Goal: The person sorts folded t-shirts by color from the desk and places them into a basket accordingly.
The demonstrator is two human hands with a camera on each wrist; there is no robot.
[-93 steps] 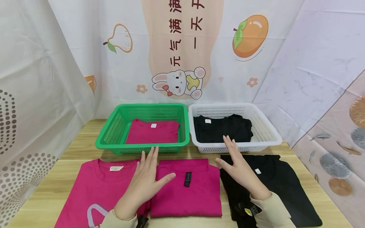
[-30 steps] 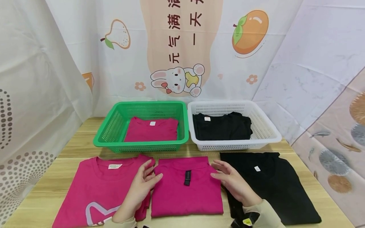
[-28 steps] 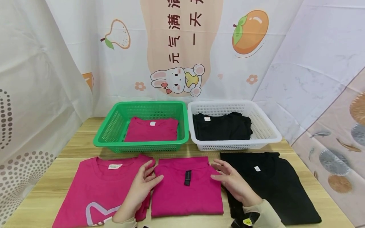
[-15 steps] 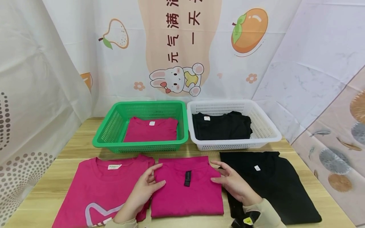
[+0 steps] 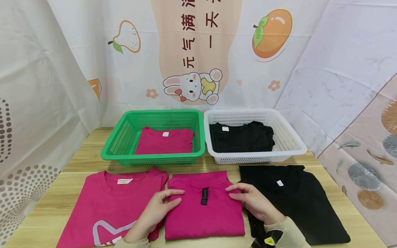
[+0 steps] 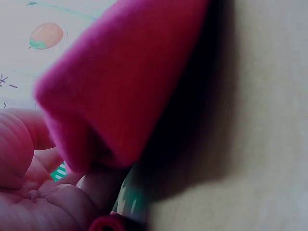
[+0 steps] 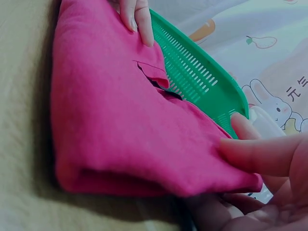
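Note:
A folded magenta T-shirt (image 5: 204,220) with a black neck label lies between my hands. At its left side my left hand (image 5: 156,210) pinches the edge, thumb on top; the left wrist view shows other fingers beneath the fold (image 6: 120,86). My right hand (image 5: 255,203) grips the opposite side. In the right wrist view its thumb presses on top of the cloth (image 7: 120,120) while fingers curl underneath. That view also shows the shirt's near edge slightly off the table.
A pink T-shirt (image 5: 114,203) with a star print lies left, a black T-shirt (image 5: 302,203) right. Behind stand a green basket (image 5: 155,156) holding a pink shirt (image 5: 164,144) and a white basket (image 5: 260,157) holding a black shirt (image 5: 242,141). A printed curtain (image 5: 130,79) hangs behind.
Both hands came down from above the shirts to the middle shirt's sides, then closed on its edges. The middle shirt has shifted slightly toward me.

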